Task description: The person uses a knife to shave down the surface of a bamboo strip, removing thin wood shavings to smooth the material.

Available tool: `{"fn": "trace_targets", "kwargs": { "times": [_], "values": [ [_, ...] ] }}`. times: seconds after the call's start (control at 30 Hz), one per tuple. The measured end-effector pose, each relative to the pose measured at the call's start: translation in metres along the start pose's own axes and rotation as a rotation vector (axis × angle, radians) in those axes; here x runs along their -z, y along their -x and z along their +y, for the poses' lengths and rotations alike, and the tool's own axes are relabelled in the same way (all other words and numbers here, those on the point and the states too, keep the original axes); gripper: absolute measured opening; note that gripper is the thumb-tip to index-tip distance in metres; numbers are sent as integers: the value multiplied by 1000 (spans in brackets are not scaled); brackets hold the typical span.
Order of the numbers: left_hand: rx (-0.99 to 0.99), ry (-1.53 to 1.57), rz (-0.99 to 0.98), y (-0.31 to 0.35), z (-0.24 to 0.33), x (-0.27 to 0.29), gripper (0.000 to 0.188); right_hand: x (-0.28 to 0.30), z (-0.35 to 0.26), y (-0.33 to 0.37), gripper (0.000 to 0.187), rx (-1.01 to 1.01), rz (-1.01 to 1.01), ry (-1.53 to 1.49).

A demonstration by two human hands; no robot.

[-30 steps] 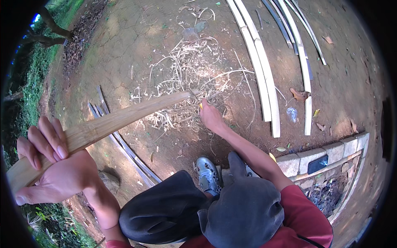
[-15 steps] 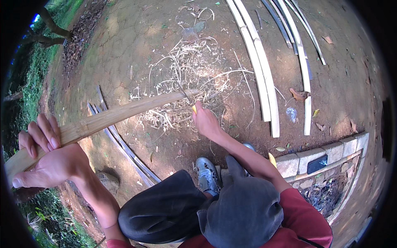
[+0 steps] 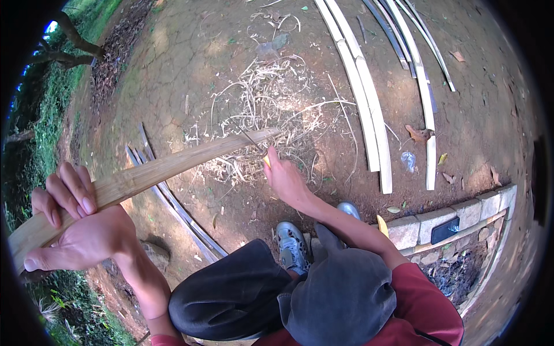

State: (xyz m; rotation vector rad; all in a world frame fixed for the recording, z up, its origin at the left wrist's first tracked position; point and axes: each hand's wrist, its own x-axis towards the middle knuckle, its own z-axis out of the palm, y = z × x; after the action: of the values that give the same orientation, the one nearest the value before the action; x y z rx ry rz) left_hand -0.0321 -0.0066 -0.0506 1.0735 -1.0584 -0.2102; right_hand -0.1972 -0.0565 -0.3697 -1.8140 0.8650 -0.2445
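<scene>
Over pale shavings (image 3: 262,92), my closed left grip (image 3: 92,230) held tan wooden strip (image 3: 173,165) slanting forward-right; right grip (image 3: 284,177), clenched on yellow-handled knife (image 3: 266,161), nearer tip.

Between eight and nine o'clock, the near end of the bamboo strip (image 3: 173,163) is being swallowed by the dark rim, and part of it is being covered by the left hand (image 3: 86,225). Near the centre, most of the knife (image 3: 247,138)'s yellow handle is being hidden by the right hand (image 3: 287,180). At four, one shoe (image 3: 350,211) is being partly covered by the right forearm (image 3: 340,224). At one, the pale strips (image 3: 363,115) are being cut off by the top edge.
</scene>
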Motion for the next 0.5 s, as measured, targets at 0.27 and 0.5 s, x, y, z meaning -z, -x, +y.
{"fn": "trace_targets", "kwargs": {
  "times": [0.27, 0.5],
  "values": [
    [24, -1, -13, 1, 8, 17, 70, -1, 4, -3, 22, -12, 10, -56],
    [-1, -52, 60, -1, -3, -4, 70, -28, 77, -25, 20, -101, 71, 92]
  ]
}}
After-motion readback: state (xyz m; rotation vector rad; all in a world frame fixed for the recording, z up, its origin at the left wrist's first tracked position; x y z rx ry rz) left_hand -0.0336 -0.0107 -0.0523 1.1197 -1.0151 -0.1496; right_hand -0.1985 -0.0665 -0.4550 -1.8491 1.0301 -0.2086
